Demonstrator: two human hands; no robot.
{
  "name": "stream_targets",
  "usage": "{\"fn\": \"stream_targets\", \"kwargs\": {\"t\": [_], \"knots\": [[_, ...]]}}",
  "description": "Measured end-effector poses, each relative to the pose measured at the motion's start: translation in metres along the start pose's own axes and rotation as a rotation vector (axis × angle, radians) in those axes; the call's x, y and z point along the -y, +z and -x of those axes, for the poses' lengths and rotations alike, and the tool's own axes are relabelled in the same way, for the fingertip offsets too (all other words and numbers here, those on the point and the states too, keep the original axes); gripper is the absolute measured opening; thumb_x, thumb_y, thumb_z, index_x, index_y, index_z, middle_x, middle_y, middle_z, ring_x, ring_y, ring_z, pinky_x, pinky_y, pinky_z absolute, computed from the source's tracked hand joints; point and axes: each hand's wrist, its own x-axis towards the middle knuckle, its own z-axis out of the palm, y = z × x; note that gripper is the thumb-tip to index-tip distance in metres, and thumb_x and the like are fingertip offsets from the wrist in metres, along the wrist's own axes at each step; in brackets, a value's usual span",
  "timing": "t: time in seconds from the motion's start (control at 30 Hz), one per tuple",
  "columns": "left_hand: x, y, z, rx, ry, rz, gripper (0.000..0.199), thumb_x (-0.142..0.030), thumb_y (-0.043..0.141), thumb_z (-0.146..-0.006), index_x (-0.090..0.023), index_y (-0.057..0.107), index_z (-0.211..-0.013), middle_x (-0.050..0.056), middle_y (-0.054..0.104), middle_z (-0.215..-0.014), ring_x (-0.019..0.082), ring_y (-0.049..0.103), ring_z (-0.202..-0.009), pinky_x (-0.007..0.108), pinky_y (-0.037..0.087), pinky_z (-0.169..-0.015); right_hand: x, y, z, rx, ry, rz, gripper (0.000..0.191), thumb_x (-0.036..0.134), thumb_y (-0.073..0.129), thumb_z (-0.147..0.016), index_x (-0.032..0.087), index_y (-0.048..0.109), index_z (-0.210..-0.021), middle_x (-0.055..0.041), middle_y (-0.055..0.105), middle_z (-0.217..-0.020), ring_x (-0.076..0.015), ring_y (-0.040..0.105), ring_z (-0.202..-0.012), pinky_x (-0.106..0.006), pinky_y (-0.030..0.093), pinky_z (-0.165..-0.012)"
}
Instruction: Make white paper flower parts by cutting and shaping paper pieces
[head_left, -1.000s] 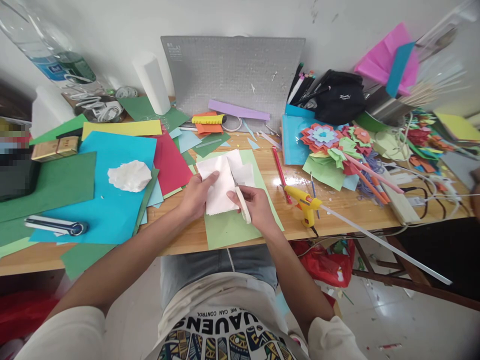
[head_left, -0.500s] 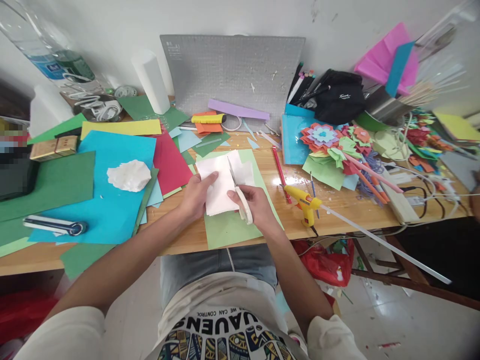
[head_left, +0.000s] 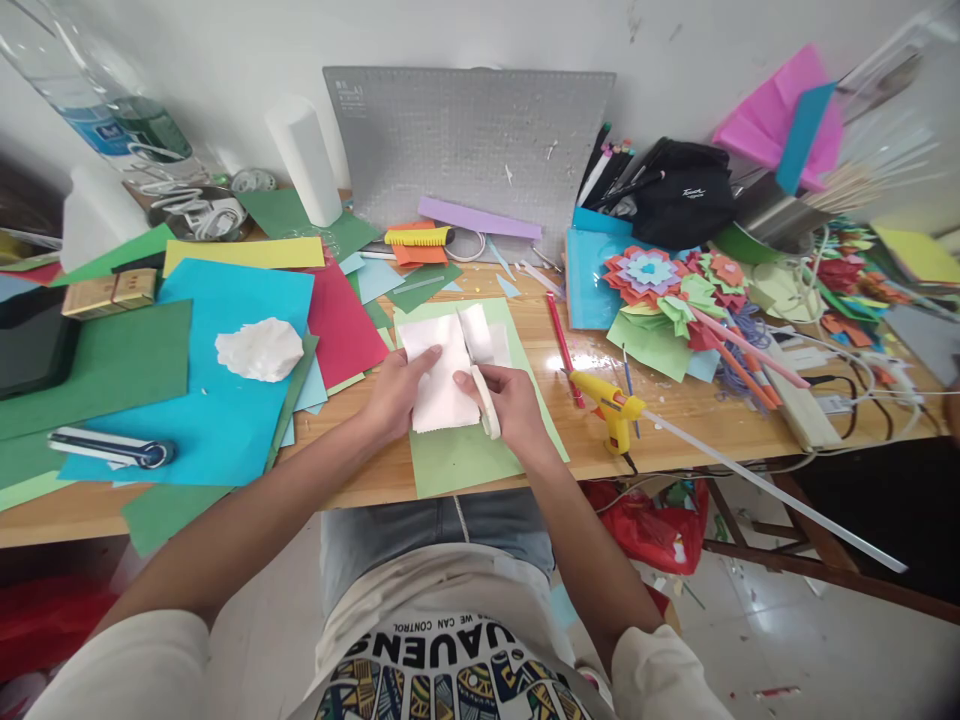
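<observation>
My left hand [head_left: 398, 392] grips the left edge of a folded white paper [head_left: 442, 385], its thumb lying on top. In my right hand [head_left: 514, 405] are white-handled scissors [head_left: 486, 402], their blades at the upper right part of the paper. A strip of the paper stands curled up beside the blades. Beneath both hands lies a light green sheet [head_left: 450, 465] on the wooden table. The scissor blades are mostly hidden by the paper.
Right of my hands lie a red pencil [head_left: 564, 350] and a yellow glue gun [head_left: 607, 400], with paper flowers [head_left: 649, 275] behind. At left, a crumpled white piece [head_left: 260, 350] and a stapler [head_left: 112, 447] rest on blue paper [head_left: 225, 425]. A grey cutting mat [head_left: 472, 140] leans on the wall.
The scissors have shifted slightly and look more closed. The paper strip beside the blades has lifted and curled upward. My left hand has barely moved.
</observation>
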Motion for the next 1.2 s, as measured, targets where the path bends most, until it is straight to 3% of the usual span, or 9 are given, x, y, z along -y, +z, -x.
{"fn": "stream_targets", "kwargs": {"t": [0.47, 0.7, 0.8, 0.97, 1.1, 1.2], "knots": [[0.004, 0.0, -0.011, -0.103, -0.056, -0.036, 0.016, -0.029, 0.071, -0.077, -0.016, 0.069, -0.086, 0.01, 0.075, -0.081, 0.029, 0.072, -0.077, 0.042, 0.061, -0.07, -0.011, 0.002, -0.013, -0.017, 0.092, 0.092, 0.044, 0.059, 0.075, -0.069, 0.015, 0.067, -0.064, 0.0005, 0.053, -0.049, -0.0131, 0.049, -0.044, -0.024, 0.034, -0.041], [0.004, -0.005, -0.015, -0.109, -0.034, -0.02, 0.022, -0.03, 0.074, -0.074, -0.015, 0.068, -0.09, 0.01, 0.074, -0.082, 0.03, 0.072, -0.08, 0.044, 0.06, -0.072, -0.007, 0.002, -0.015, 0.013, 0.157, -0.009, 0.046, 0.059, 0.078, -0.066, 0.017, 0.062, -0.061, 0.0024, 0.052, -0.048, -0.0106, 0.047, -0.041, -0.023, 0.033, -0.039], [-0.003, -0.007, -0.015, -0.16, 0.049, 0.009, 0.025, -0.031, 0.076, -0.072, -0.015, 0.068, -0.089, 0.009, 0.074, -0.082, 0.029, 0.072, -0.082, 0.041, 0.06, -0.075, 0.007, -0.004, -0.008, 0.068, 0.168, -0.126, 0.045, 0.059, 0.076, -0.071, 0.017, 0.06, -0.065, 0.0034, 0.052, -0.05, -0.0096, 0.047, -0.042, -0.023, 0.032, -0.039], [-0.018, -0.005, -0.008, -0.158, 0.105, 0.129, 0.029, -0.032, 0.076, -0.074, -0.014, 0.069, -0.096, 0.01, 0.076, -0.096, 0.028, 0.073, -0.091, 0.04, 0.06, -0.083, 0.029, -0.019, 0.015, 0.1, 0.101, -0.263, 0.044, 0.058, 0.068, -0.081, 0.016, 0.066, -0.093, 0.0011, 0.058, -0.063, -0.0127, 0.054, -0.053, -0.025, 0.043, -0.049], [-0.026, -0.005, -0.004, -0.102, 0.108, 0.212, 0.027, -0.028, 0.072, -0.078, -0.013, 0.069, -0.1, 0.012, 0.075, -0.101, 0.027, 0.072, -0.097, 0.04, 0.059, -0.09, 0.025, -0.022, 0.033, 0.048, 0.058, -0.163, 0.042, 0.056, 0.069, -0.08, 0.017, 0.065, -0.095, 0.0009, 0.057, -0.063, -0.0142, 0.055, -0.058, -0.026, 0.043, -0.051], [-0.03, -0.007, -0.005, -0.154, 0.11, 0.258, 0.02, -0.019, 0.068, -0.079, -0.011, 0.068, -0.098, 0.012, 0.075, -0.099, 0.026, 0.072, -0.099, 0.039, 0.058, -0.092, 0.018, -0.017, 0.046, 0.03, 0.08, -0.065, 0.044, 0.056, 0.072, -0.078, 0.016, 0.065, -0.095, 0.0021, 0.054, -0.061, -0.0131, 0.052, -0.057, -0.026, 0.043, -0.054]]}}
